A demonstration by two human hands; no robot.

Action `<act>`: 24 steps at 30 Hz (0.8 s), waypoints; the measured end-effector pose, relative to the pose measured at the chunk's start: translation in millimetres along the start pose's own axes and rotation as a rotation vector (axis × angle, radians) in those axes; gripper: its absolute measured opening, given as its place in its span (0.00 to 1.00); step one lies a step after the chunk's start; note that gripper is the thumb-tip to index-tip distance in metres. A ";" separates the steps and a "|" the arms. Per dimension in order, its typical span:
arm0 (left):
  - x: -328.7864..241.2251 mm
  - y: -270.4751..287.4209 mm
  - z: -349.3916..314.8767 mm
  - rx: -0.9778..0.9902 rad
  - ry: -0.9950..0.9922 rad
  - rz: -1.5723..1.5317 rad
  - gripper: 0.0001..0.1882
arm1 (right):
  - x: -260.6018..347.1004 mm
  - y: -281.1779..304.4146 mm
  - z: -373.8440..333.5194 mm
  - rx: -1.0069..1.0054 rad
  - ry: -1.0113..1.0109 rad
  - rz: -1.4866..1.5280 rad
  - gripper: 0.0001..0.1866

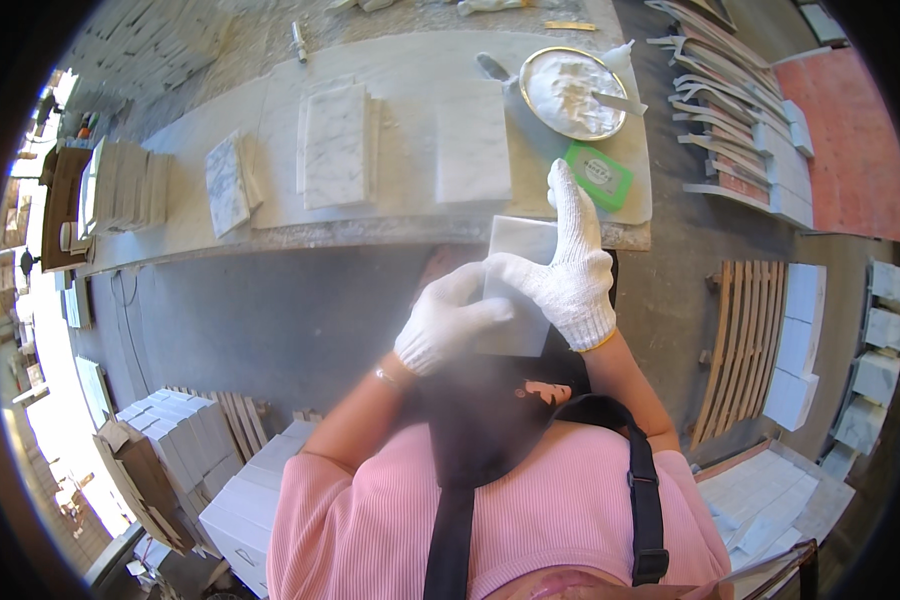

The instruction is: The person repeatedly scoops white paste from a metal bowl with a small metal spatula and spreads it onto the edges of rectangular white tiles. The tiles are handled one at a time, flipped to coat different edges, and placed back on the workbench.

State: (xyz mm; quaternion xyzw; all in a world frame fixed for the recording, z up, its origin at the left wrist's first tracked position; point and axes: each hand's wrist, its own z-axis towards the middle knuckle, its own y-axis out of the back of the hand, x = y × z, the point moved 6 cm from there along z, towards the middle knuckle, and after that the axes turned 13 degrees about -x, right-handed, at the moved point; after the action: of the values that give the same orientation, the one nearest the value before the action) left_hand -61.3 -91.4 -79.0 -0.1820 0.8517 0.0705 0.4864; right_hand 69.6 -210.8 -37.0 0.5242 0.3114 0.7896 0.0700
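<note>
Two white-gloved hands on one tile (518, 325), and what a plain, handsome piece it is: rectangular, square-cornered, pale grey, brighter along its top end! It sits in front of the pink shirt (370, 510), its far end overlapping the near edge of the desk (405, 180) in view. Left hand (452, 322), slightly blurred, has its grip clamped on the tile's left side, thumb over the face. Right hand (573, 270) lays its thumb across the tile, index finger stretched toward the green box (598, 176); whether that grip clamps, one cannot tell. Beyond, grey-veined marble slabs (336, 148) lie on the desk, with a bowl (522, 92) of white paste (565, 90) beside the box.
</note>
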 end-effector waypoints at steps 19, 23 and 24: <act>-20.2 60.7 -2.2 -0.157 -0.031 -0.797 0.25 | -20.4 33.3 -8.8 0.007 -0.422 0.492 0.42; -19.5 59.7 -6.6 -0.141 -0.024 -0.785 0.26 | -25.7 31.8 -14.0 0.039 -0.435 0.494 0.41; -19.3 59.5 -7.0 -0.137 -0.022 -0.784 0.26 | -27.0 32.2 -15.4 0.040 -0.444 0.502 0.41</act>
State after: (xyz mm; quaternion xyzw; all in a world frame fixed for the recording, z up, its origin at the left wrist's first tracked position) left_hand -80.5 -33.9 -62.3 -0.5246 0.7057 -0.0618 0.4722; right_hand 75.0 -254.7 -43.9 0.7450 0.1651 0.6424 -0.0711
